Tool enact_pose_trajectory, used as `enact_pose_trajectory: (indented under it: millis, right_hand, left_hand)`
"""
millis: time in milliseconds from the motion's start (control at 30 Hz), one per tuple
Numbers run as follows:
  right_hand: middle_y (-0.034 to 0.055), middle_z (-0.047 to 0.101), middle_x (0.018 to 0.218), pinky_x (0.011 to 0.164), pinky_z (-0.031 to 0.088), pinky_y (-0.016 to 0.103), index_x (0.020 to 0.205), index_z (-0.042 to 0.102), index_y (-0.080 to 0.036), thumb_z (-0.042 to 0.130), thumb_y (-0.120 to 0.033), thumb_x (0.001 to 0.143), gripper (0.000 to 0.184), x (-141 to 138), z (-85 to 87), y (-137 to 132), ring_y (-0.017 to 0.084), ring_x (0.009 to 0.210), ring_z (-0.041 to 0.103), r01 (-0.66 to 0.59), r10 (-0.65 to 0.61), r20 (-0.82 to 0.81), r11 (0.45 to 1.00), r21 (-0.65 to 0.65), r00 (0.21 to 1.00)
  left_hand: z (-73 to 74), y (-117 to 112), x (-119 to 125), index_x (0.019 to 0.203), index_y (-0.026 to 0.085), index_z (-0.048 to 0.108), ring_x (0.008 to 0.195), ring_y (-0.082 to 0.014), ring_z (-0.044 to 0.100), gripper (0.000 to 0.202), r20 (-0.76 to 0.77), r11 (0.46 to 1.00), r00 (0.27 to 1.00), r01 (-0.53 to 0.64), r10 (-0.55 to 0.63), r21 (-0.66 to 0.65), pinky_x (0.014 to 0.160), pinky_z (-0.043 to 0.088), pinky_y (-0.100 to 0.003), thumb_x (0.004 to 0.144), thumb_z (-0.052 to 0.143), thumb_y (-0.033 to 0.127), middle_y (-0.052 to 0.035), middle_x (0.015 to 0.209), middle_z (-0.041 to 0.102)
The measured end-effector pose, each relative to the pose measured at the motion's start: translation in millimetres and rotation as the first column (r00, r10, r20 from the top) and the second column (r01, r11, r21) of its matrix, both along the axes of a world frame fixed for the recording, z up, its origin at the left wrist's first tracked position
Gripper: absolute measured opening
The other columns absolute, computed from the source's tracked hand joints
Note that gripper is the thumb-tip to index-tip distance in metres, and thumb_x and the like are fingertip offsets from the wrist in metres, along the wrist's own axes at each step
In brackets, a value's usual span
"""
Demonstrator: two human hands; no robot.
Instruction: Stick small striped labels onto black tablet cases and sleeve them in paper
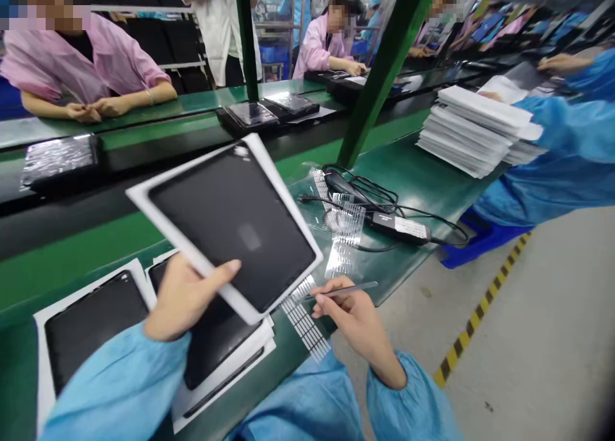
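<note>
My left hand (187,293) grips the lower left edge of a black tablet panel (230,216) with a white border, thumb across its face. The panel is tilted above the bench. Between the thumb and fingers of my right hand (353,319) is a pair of thin metal tweezers (355,288). Just left of that hand, a strip of narrow white stickers (307,329) hangs near the bench edge; its upper end is partly hidden. Below the raised panel lies a stack of similar black panels (218,348) with white sheets, and another black panel (96,325) rests farther left.
A black power adapter (398,227) with coiled cable and clear sticker sheets (346,226) lie on the green bench. Behind are a stack of white sheets (475,133), a slanted green post (389,63) and a line carrying a wrapped device (60,159). Co-workers sit across and at right.
</note>
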State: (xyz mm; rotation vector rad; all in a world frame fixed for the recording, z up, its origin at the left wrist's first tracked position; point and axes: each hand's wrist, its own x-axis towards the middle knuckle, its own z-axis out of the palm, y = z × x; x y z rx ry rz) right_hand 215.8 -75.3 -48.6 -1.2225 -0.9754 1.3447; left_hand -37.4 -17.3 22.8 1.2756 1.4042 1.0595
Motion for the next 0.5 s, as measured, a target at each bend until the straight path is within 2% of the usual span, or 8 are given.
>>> enact_pose_trajectory:
  millis: [67, 133, 267, 333, 433, 500]
  right_hand:
    - [0.0027, 0.067, 0.082, 0.059, 0.057, 0.029, 0.078, 0.057, -0.017, 0.072, -0.037, 0.075, 0.025, 2, -2.2, 0, 0.013, 0.058, 0.064, -0.019, 0.019, 0.012, 0.999, -0.027, 1.0]
    - [0.0037, 0.067, 0.083, 0.061, 0.058, 0.029, 0.077, 0.059, -0.017, 0.071, -0.037, 0.075, 0.024, 3, -3.5, -1, 0.014, 0.06, 0.065, -0.037, 0.038, 0.024, 0.998, -0.046, 0.999]
    - [0.0036, 0.068, 0.078, 0.056, 0.056, 0.025, 0.076, 0.06, -0.016, 0.07, -0.038, 0.077, 0.024, 3, -4.7, 0, 0.014, 0.058, 0.065, -0.054, 0.059, 0.083, 0.996, -0.071, 0.995]
    - [0.0024, 0.068, 0.073, 0.052, 0.054, 0.023, 0.077, 0.058, -0.016, 0.07, -0.038, 0.078, 0.024, 3, -5.6, 1, 0.013, 0.054, 0.064, -0.057, 0.065, 0.109, 0.996, -0.073, 0.992]
    - [0.0022, 0.068, 0.073, 0.051, 0.054, 0.023, 0.077, 0.057, -0.017, 0.07, -0.038, 0.078, 0.025, 3, -5.2, 2, 0.013, 0.053, 0.064, -0.058, 0.065, 0.097, 0.996, -0.071, 0.993]
    - [0.0028, 0.069, 0.075, 0.049, 0.055, 0.023, 0.076, 0.057, -0.017, 0.07, -0.038, 0.077, 0.025, 2, -2.4, 3, 0.013, 0.053, 0.064, -0.055, 0.061, 0.093, 0.996, -0.066, 0.994]
  left_hand:
    - [-9.2, 9, 29, 0.068, 0.017, 0.065, 0.066, -0.0194, 0.06, 0.02, -0.134, 0.987, 0.984, 0.134, -0.121, 0.092, 0.061, 0.051, -0.029, 0.066, 0.073, 0.036, -0.0009, 0.067, 0.064]
    - [-20.0, 12, 46, 0.06, 0.018, 0.062, 0.065, -0.02, 0.061, 0.021, -0.175, 0.973, 0.965, 0.213, -0.195, 0.092, 0.063, 0.052, -0.03, 0.069, 0.07, 0.035, -0.0008, 0.06, 0.062]
    - [-37.2, 2, 47, 0.057, 0.02, 0.061, 0.064, -0.0223, 0.062, 0.022, -0.172, 0.973, 0.963, 0.222, -0.209, 0.061, 0.063, 0.053, -0.031, 0.071, 0.068, 0.035, -0.0013, 0.052, 0.059]
    - [-40.0, -3, 46, 0.066, 0.02, 0.065, 0.067, -0.0222, 0.063, 0.016, -0.23, 0.963, 0.946, 0.255, -0.23, 0.089, 0.068, 0.053, -0.032, 0.074, 0.066, 0.034, -0.0023, 0.058, 0.064]
    - [-36.7, -6, 49, 0.079, 0.019, 0.068, 0.074, -0.021, 0.064, 0.013, -0.331, 0.929, 0.905, 0.333, -0.268, 0.158, 0.079, 0.051, -0.033, 0.079, 0.06, 0.03, -0.0032, 0.073, 0.069]
    - [-33.3, -6, 52, 0.074, 0.02, 0.067, 0.076, -0.0223, 0.064, 0.01, -0.277, 0.944, 0.925, 0.303, -0.258, 0.133, 0.082, 0.049, -0.034, 0.076, 0.063, 0.029, -0.0024, 0.068, 0.066]
